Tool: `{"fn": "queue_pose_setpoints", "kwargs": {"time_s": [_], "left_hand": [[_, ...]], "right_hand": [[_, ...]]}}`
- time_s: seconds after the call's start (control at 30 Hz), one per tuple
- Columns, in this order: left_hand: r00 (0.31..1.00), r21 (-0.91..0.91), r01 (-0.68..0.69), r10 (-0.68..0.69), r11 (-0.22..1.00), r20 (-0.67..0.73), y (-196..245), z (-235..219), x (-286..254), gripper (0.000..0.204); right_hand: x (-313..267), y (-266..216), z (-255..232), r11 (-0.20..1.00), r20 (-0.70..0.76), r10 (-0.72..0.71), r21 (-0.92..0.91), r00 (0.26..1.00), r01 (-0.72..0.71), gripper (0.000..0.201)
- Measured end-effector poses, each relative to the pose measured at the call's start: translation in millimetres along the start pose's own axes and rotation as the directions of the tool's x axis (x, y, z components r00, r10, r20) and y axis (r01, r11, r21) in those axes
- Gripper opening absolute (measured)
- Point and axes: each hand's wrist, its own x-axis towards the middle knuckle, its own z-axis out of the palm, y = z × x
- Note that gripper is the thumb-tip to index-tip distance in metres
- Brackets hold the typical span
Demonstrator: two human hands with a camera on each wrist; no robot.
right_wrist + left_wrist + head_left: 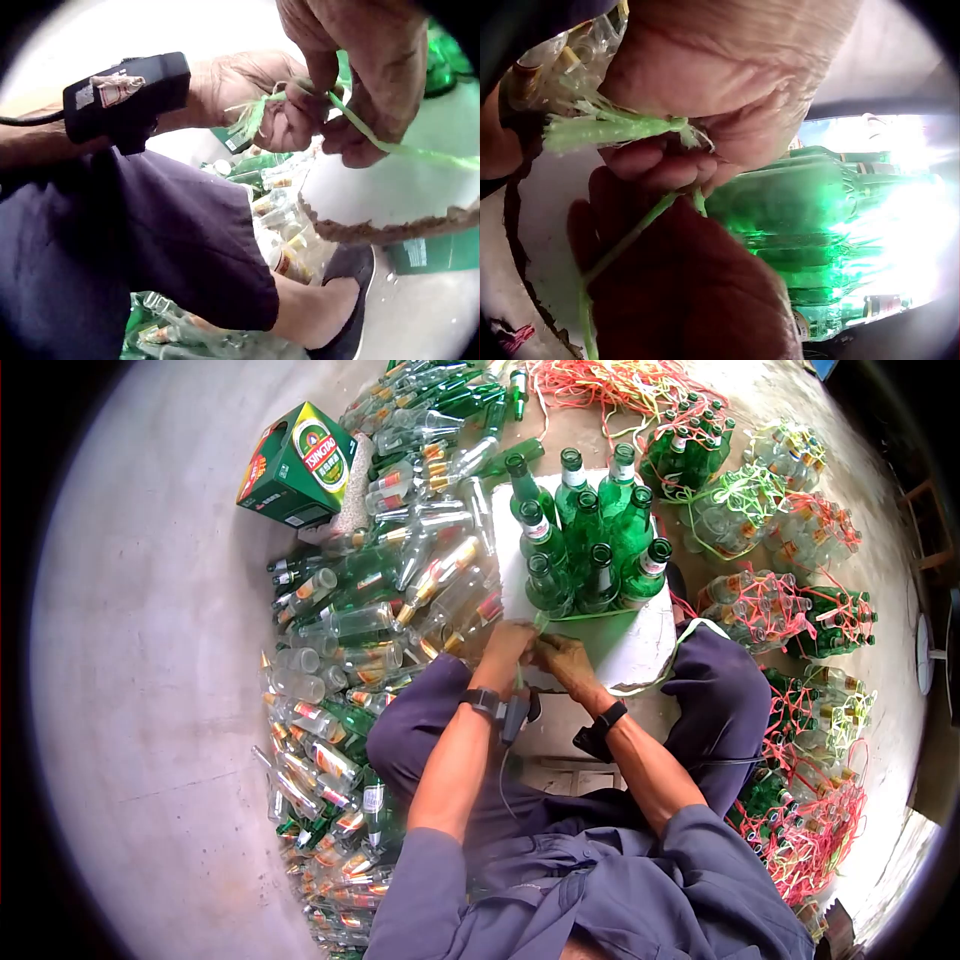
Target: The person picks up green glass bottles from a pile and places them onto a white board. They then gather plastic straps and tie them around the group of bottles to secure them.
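Several green beer bottles (590,540) stand grouped on a white, rough-edged slab (640,650) in the head view. Light green plastic strapping (600,616) runs along the near side of the group. Just in front of the bottles, my left hand (510,647) and right hand (566,663) meet at the strapping. In the left wrist view, the left hand (727,75) pinches the strapping near its frayed end (592,131). The right hand (367,75) pinches another stretch of the strapping (420,154), which trails off over the slab. Curled fingers partly hide the place where the strands meet.
Loose glass bottles (345,622) lie heaped on the left, beside a green Tsingtao carton (300,470). Strapped bottle bundles (755,605) line the right side. A tangle of red strapping (625,390) lies beyond the slab. My knees flank the slab.
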Motion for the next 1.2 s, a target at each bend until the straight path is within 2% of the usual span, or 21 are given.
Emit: {"fn": "queue_pose_setpoints", "kwargs": {"time_s": [0.03, 0.1, 0.23, 0.3, 0.37, 0.4, 0.43, 0.57, 0.63, 0.67, 0.73, 0.77, 0.83, 0.87, 0.93, 0.97, 1.03, 1.07, 1.13, 1.2], "left_hand": [[1.0, 0.012, 0.017, -0.017, 1.0, -0.024, 4.0, 0.9, -2.8, 0.016], [0.999, 0.021, 0.032, -0.031, 0.999, -0.035, 14.7, 3.4, -9.7, 0.016], [0.998, 0.015, 0.063, -0.063, 0.998, -0.009, 13.3, 0.7, -5.9, 0.013], [0.999, 0.052, 0.037, -0.037, 0.998, -0.013, 12.8, -0.3, -5.8, 0.011], [1.0, 0.092, 0.012, -0.011, 0.996, -0.017, 15.3, 0.1, -5.9, 0.009], [0.999, 0.179, 0.023, -0.014, 0.984, -0.052, 17.0, 1.7, -4.5, 0.007], [0.996, 0.263, 0.038, -0.016, 0.964, -0.087, 16.9, 1.9, -2.8, 0.005], [0.998, 0.244, 0.029, -0.017, 0.969, -0.054, 9.2, -1.8, 0.1, 0.005], [0.993, 0.239, -0.061, 0.083, 0.969, -0.084, -0.5, -2.9, 4.0, 0.006], [0.993, 0.239, -0.057, 0.08, 0.969, -0.086, -6.2, -4.8, 7.6, 0.006], [0.935, 0.493, -0.238, 0.335, 0.837, -0.117, -11.9, -6.2, 12.6, 0.009], [0.936, 0.493, -0.235, 0.332, 0.838, -0.118, -12.3, -5.6, 13.6, 0.009], [0.866, 0.811, -0.144, 0.469, 0.567, -0.174, -11.1, -2.6, 14.1, 0.016], [0.867, 0.812, -0.142, 0.467, 0.567, -0.174, -10.5, 0.0, 11.7, 0.016], [0.627, 0.965, -0.119, 0.771, 0.235, -0.11, -7.9, 6.2, 5.3, 0.022], [0.628, 0.965, -0.118, 0.77, 0.234, -0.11, 0.8, 10.7, 0.4, 0.022], [0.834, 0.847, -0.078, 0.5, 0.525, -0.234, 17.1, 18.9, -8.7, 0.022], [0.834, 0.848, -0.077, 0.499, 0.525, -0.234, 20.6, 23.3, -11.1, 0.022], [0.853, 0.812, 0.09, 0.376, 0.577, -0.362, 22.2, 32.6, -14.2, 0.016], [0.839, 0.8, 0.104, 0.38, 0.591, -0.389, 16.0, 35.8, -13.1, 0.02]], "right_hand": [[1.6, 5.1, -0.3, 1.0, 0.005, 0.006, 0.0, 1.0, -0.006, 0.032], [7.3, 18.6, -6.1, 0.984, 0.018, 0.141, 0.104, 0.99, -0.142, 0.028], [13.4, 5.6, -10.4, 0.99, -0.026, 0.137, 0.039, 0.99, -0.136, 0.024], [15.9, -2.7, -7.9, 0.963, -0.074, 0.159, 0.231, 0.984, -0.138, 0.023], [18.2, -4.1, -10.4, 0.943, -0.048, 0.198, 0.283, 0.979, -0.176, 0.022], [19.2, -4.4, -11.4, 0.919, -0.023, 0.232, 0.334, 0.972, -0.211, 0.021], [19.7, -7.0, -10.9, 0.917, -0.021, 0.236, 0.335, 0.972, -0.215, 0.021], [24.4, -7.4, -9.5, 0.923, -0.061, 0.232, 0.33, 0.971, -0.199, 0.015], [25.2, -6.5, -8.5, 0.934, -0.065, 0.21, 0.309, 0.975, -0.181, 0.013], [24.8, -7.5, -7.8, 0.94, -0.083, 0.209, 0.291, 0.974, -0.177, 0.012], [25.4, -7.5, -6.4, 0.946, -0.099, 0.21, 0.273, 0.973, -0.176, 0.012], [26.3, -6.4, -5.9, 0.955, -0.131, 0.209, 0.241, 0.969, -0.174, 0.011], [28.2, -3.6, -4.0, 0.962, -0.162, 0.21, 0.21, 0.964, -0.174, 0.011], [29.1, -1.9, -2.8, 0.972, -0.188, 0.17, 0.193, 0.967, -0.134, 0.013], [29.9, 0.5, 0.1, 0.98, -0.214, 0.131, 0.176, 0.968, -0.094, 0.014], [30.3, 1.1, 2.0, 0.987, -0.239, 0.09, 0.15, 0.967, -0.055, 0.015], [31.1, 4.4, 3.1, 0.992, -0.263, 0.049, 0.124, 0.963, -0.017, 0.017], [32.0, 7.0, 3.6, 0.997, -0.277, 0.016, 0.082, 0.961, 0.007, 0.017], [32.9, 9.9, 4.6, 0.999, -0.29, -0.015, 0.042, 0.957, 0.028, 0.017], [33.8, 10.7, 8.1, 0.997, -0.36, -0.069, 0.009, 0.93, 0.077, 0.018]]}}
